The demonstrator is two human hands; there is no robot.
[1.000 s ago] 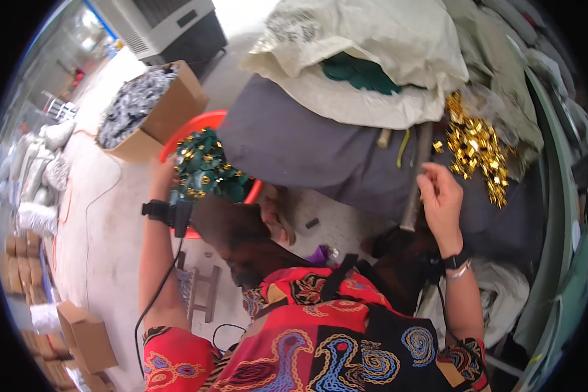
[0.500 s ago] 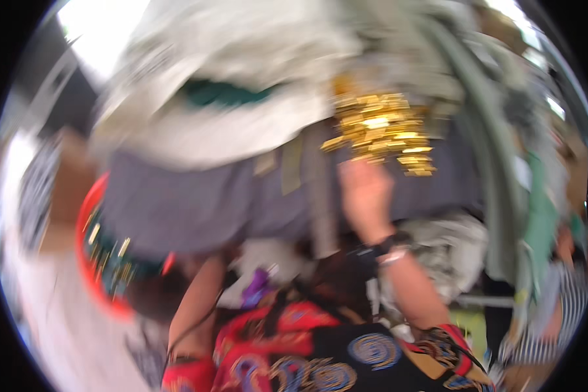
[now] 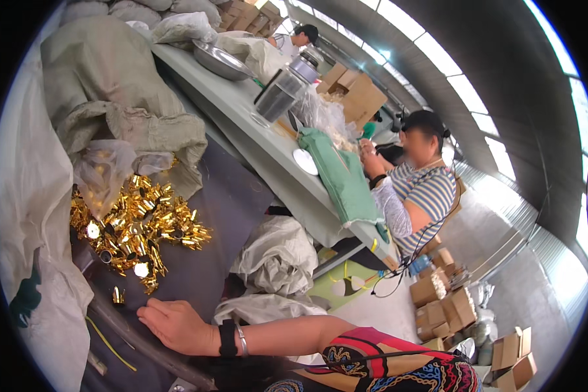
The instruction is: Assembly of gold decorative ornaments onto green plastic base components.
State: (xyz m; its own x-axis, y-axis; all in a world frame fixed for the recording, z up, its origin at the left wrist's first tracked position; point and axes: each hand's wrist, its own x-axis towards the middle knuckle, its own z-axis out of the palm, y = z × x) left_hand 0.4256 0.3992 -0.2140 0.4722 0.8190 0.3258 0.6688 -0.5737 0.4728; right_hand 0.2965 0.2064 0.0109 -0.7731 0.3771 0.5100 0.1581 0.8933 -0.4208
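Note:
My right hand [image 3: 176, 323] lies flat, palm down, on a dark grey sheet [image 3: 222, 196], fingers apart and pointing left, holding nothing. A black band and a thin bracelet sit on its wrist. Just above the hand lies a heap of shiny gold caps [image 3: 137, 225], spilling from a pale sack [image 3: 104, 163]. One loose gold cap [image 3: 117, 296] stands a short way from my fingertips. My left hand is out of the picture.
A long grey-green table [image 3: 268, 153] runs up the middle with a metal bowl [image 3: 219, 60], a dark jar [image 3: 284, 91] and a green cloth [image 3: 343, 179]. A person in a striped top [image 3: 424, 196] works at it. Sacks [image 3: 98, 72] lie left, cardboard boxes [image 3: 447, 304] on the floor right.
The view has swung to the right, off the red basin and my left hand. My right hand has come down from the gold caps and now rests below the heap.

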